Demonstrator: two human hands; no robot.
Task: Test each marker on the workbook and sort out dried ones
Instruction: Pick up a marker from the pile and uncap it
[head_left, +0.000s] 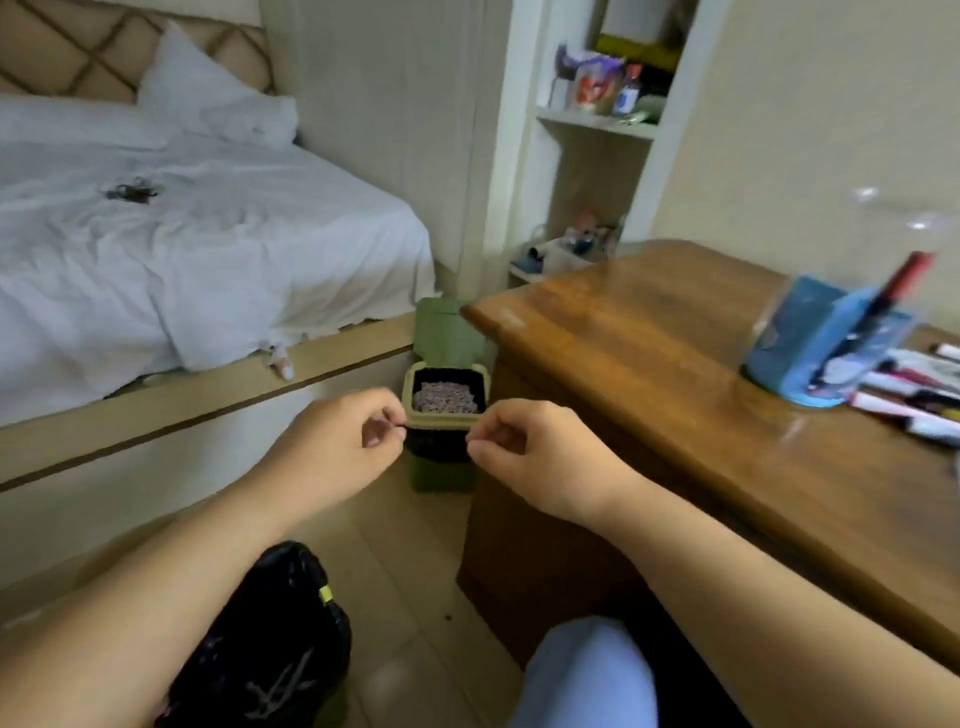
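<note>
**Disposal step at the bin; markers wait on the surface**

Step in hand (judgement): the sorting-out part of the task. Both hands are held over the small green bin (445, 415), which stands on the floor against the near corner of the wooden surface (649, 364). The bin lid stands raised behind its opening, and the bin is lined in black with a greyish patterned item lying on top.

Hand state:
- Left hand (343, 436): fingers curled, thumb and forefinger closed in a pinch just left of the bin rim. A thin dark sliver shows at the pinch; what it is cannot be told.
- Right hand (524, 447): fingers curled in a similar pinch just right of the bin rim. Whether it holds anything cannot be told.

Task items: the markers (904, 395) lie in a loose pile on the surface, well to the right of the bin, beside a blue holder (826, 343) with one red-capped marker (898, 286) standing in it. No workbook is in view.

Next move (judgement): release whatever is pinched into the bin, then turn right of the bin to the pile and take up an untested marker.

Writing: none legible. The holder's print and the marker barrels are blurred.
</note>
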